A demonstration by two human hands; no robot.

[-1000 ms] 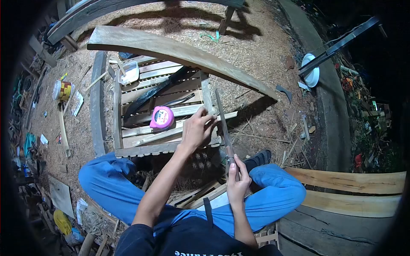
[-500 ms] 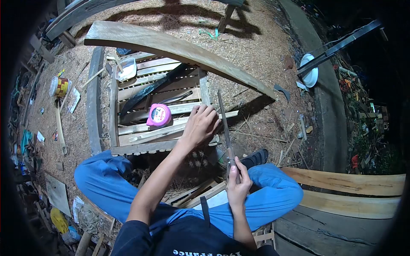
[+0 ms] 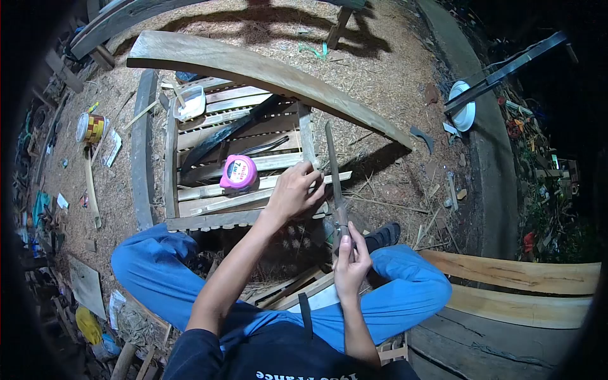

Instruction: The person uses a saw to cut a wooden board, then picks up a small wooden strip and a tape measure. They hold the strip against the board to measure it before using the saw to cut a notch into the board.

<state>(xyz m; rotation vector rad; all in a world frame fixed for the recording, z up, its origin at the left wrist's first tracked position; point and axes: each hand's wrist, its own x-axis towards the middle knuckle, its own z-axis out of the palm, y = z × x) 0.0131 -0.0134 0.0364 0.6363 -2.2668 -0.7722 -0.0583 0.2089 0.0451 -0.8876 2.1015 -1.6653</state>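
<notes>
My left hand is closed around a pale wooden strip, whose right end sticks out past my fingers. In my right hand is a long, narrow-bladed knife, gripped at its handle with the thumb along it. Its blade points away from me and crosses the strip just right of my left fingers; I cannot tell whether they touch. Left of that hand, a pink tape measure lies on a low slatted wooden bench. A dark sheathed-looking long tool also rests on the slats.
A thick curved plank slants across the bench's far side. On the bench's far left corner sits a white plastic tub. Boards lie at my right. A white basin and a yellow-red tin stand farther out.
The strip's right end and the knife's tip have shifted slightly; the fingers of my left hand have curled a little differently. Both hands keep their hold.
</notes>
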